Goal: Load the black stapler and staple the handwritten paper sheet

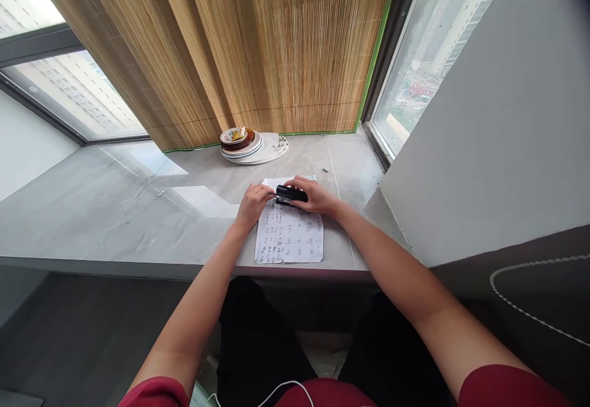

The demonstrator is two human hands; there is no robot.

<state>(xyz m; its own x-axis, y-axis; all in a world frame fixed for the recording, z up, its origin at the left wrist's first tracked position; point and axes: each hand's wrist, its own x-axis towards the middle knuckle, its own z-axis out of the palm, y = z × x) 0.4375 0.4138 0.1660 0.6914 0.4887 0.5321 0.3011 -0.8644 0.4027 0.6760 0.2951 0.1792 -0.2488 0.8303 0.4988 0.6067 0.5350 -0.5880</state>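
A sheet of paper with handwriting (289, 235) lies on the grey stone sill (138, 222) in front of me. A black stapler (291, 195) rests across the upper part of the paper. My right hand (316, 197) is wrapped over the stapler from the right, fingers closed on it. My left hand (252, 204) sits at the paper's left edge, fingers curled, with the fingertips touching the stapler's left end.
A stack of plates and a brown bowl (251, 144) stands at the back of the sill under a bamboo blind (258, 50). Windows flank the blind. A grey wall (498, 136) closes the right side. A white cable (276, 391) hangs near my lap.
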